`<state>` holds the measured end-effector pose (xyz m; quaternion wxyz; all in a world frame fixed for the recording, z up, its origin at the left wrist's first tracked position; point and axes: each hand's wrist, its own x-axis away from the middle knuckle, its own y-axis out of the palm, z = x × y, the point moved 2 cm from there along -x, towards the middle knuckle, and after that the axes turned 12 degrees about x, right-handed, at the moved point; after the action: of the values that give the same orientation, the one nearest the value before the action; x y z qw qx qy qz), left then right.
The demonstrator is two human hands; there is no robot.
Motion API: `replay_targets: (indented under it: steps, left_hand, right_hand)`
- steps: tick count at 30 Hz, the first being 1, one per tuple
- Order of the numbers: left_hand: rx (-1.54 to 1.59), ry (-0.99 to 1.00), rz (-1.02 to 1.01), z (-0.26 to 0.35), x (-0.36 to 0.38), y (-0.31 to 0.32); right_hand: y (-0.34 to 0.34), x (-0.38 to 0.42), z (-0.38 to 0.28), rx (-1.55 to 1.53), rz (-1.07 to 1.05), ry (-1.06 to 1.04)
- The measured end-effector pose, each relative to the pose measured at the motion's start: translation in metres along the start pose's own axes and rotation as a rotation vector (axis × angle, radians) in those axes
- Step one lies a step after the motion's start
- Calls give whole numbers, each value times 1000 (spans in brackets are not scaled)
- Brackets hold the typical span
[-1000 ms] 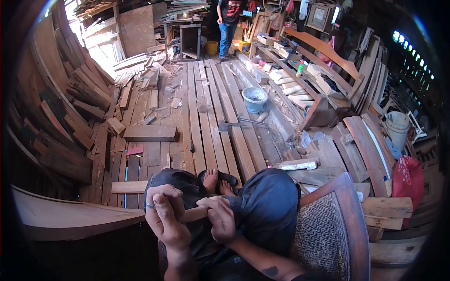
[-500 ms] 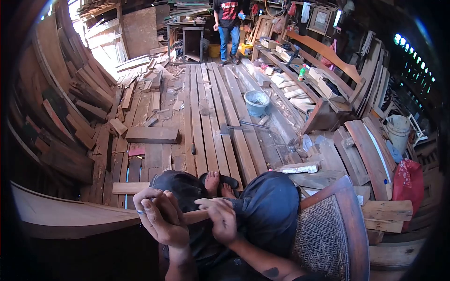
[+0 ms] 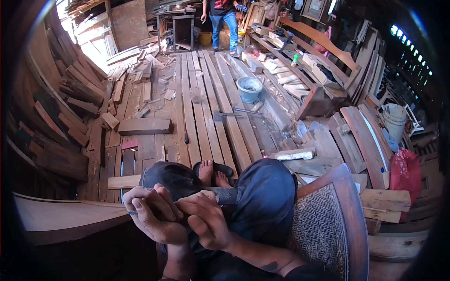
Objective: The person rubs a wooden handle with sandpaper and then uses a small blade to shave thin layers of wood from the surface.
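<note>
My left hand point(image 3: 154, 215), with a ring on one finger, is raised over my lap with its fingers curled closed. Against it lies my right hand point(image 3: 206, 220), its fingers bent and pressed together. A pale strip of wood showed between the hands a moment ago; now the fingers hide it. What my right fingers grip, if anything, is hidden. Just beyond the right fingertips, a grey flat bar point(image 3: 226, 195) lies across my lap between the dark trouser legs.
Long planks point(image 3: 206, 126) cover the floor ahead, with an axe point(image 3: 224, 115), a thick board point(image 3: 144, 126) and a blue bucket point(image 3: 249, 90). A woven-backed chair point(image 3: 321, 229) stands close right, a curved wooden panel point(image 3: 70, 218) left. At the back stands a person point(image 3: 223, 25).
My right hand has moved left against my left hand, covering the wood strip. The grey bar shows more plainly. The view has shifted slightly, and the person at the back has changed stance.
</note>
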<state>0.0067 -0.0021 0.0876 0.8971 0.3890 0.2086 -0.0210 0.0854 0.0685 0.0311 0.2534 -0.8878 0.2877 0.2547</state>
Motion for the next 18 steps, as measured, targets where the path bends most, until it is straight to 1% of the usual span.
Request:
replay_targets:
  steps: [1, 2, 3, 5, 6, 9, 10, 12, 13, 14, 16, 17, 18]
  left_hand:
    - [8, -19, 49, -1, 0, 0]
    - [19, -31, 99, 0, -1, -1]
    - [32, -38, 153, 0, -2, -2]
    - [-9, -36, 112, -2, -7, -15]
    - [-11, -37, 105, -2, -8, -14]
    - [5, -51, 116, 2, -4, -1]
    - [9, -34, 63, 1, -2, -2]
    - [17, 7, -38, 0, 1, -6]
    - [18, -11, -13, 1, 0, -6]
    - [20, -27, 15, 2, -2, -6]
    - [13, -54, 43, 4, -4, -8]
    - [3, -69, 40, 4, -5, -11]
    - [-6, -88, 35, 2, -6, -11]
  right_hand:
    - [2, -1, -2, -16, 5, -29]
    - [-1, 2, 8, 52, -13, -65]
    - [1, 10, 26, 82, -11, -14]
    - [5, 30, 54, 140, -8, 99]
    - [3, 27, 47, 180, -26, 131]
    - [4, 5, 3, 105, 4, 7]
    - [10, 2, -8, 51, 59, -24]
    - [11, 4, -1, 108, 86, -88]
    - [12, 5, 6, 135, 99, -126]
    - [14, 10, 22, 185, 153, -117]
    - [17, 29, 61, 233, 92, 56]
    - [16, 33, 70, 262, 67, 142]
    - [12, 24, 57, 229, 69, 151]
